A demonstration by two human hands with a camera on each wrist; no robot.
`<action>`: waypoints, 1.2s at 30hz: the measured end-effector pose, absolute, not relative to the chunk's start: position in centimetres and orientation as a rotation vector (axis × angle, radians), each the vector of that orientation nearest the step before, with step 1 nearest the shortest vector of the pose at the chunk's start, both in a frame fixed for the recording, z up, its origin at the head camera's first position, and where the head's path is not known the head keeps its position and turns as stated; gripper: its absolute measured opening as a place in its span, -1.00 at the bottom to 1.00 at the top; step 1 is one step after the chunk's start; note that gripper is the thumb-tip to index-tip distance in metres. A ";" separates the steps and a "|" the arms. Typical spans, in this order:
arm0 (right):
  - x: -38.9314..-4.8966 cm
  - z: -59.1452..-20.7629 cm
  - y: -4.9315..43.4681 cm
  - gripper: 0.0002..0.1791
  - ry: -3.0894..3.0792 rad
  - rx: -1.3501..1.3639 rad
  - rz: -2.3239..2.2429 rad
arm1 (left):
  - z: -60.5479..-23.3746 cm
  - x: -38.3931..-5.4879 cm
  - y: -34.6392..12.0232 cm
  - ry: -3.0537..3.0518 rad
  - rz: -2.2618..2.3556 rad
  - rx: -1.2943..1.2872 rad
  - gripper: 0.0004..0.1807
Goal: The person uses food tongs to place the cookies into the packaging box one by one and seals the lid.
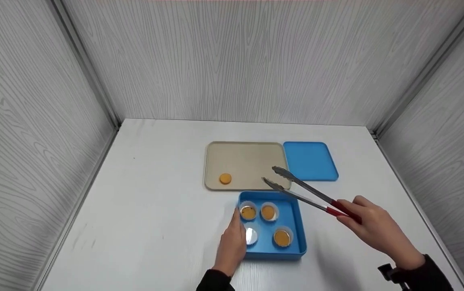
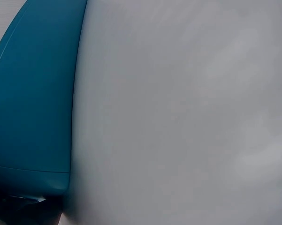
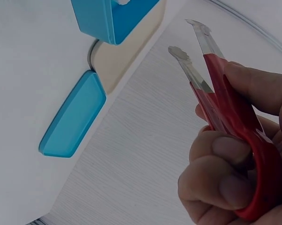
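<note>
In the head view my right hand [image 1: 371, 224] grips red-handled metal tongs [image 1: 308, 192]. Their two arms stand apart, tips over the beige tray's near right corner, with nothing between them. The right wrist view shows my fingers curled round the red handles [image 3: 230, 112]. My left hand [image 1: 232, 244] lies along the left wall of a blue box [image 1: 272, 255], its extended fingers at the rim. Inside, round orange pieces [image 1: 268, 212] sit in three small cups, and a fourth cup [image 1: 251, 235] at near left shows a bare whitish bottom. Another orange piece [image 1: 225, 178] lies on the beige tray [image 1: 244, 157].
A shallow blue tray [image 1: 311, 161] adjoins the beige tray's right side. Both trays lie behind the box on a white tabletop [image 1: 143, 226]. Grey wood-grain panels [image 1: 236, 60] stand at the back and both sides.
</note>
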State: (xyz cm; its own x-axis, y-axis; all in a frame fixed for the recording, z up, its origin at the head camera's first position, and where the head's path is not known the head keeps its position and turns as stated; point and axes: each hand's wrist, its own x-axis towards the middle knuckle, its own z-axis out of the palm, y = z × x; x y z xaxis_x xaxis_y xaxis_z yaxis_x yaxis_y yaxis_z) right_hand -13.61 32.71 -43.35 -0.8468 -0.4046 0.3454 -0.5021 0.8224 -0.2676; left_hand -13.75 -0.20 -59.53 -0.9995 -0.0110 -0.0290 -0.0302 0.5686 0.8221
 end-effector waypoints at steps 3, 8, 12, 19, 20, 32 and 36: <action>-14.3 -43.2 32.3 -0.61 -2.747 0.693 0.509 | -59.5 -13.7 -0.1 2.783 1.439 -0.021 -0.41; -15.5 -42.8 31.3 -0.61 -2.819 0.671 0.532 | -59.6 -13.6 -0.1 2.802 1.422 -0.005 -0.42; -16.4 -42.6 30.3 -0.60 -2.879 0.660 0.542 | -59.7 -13.6 -0.1 2.807 1.413 0.000 -0.41; -18.0 -42.6 28.7 -0.58 -2.903 0.705 0.546 | -59.7 -13.6 -0.2 2.832 1.407 0.021 -0.41; -18.3 -42.6 28.4 -0.57 -2.901 0.712 0.551 | -59.7 -13.6 -0.2 2.831 1.411 0.022 -0.41; -20.8 -43.4 25.3 -0.57 -2.952 0.787 0.590 | -59.8 -13.7 -0.3 2.833 1.421 0.036 -0.42; -21.4 -43.9 24.2 -0.57 -2.963 0.790 0.570 | -59.7 -13.7 -0.5 2.809 1.434 0.029 -0.41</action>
State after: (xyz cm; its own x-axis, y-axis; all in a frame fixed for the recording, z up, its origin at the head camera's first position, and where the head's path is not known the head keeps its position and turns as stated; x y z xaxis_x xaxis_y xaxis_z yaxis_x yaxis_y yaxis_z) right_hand -21.38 24.17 -43.89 -0.8715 -0.4768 0.1142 -0.4852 0.8051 -0.3412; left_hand -13.65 -0.46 -59.74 -0.9997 0.0106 0.0198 0.0222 0.5864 0.8097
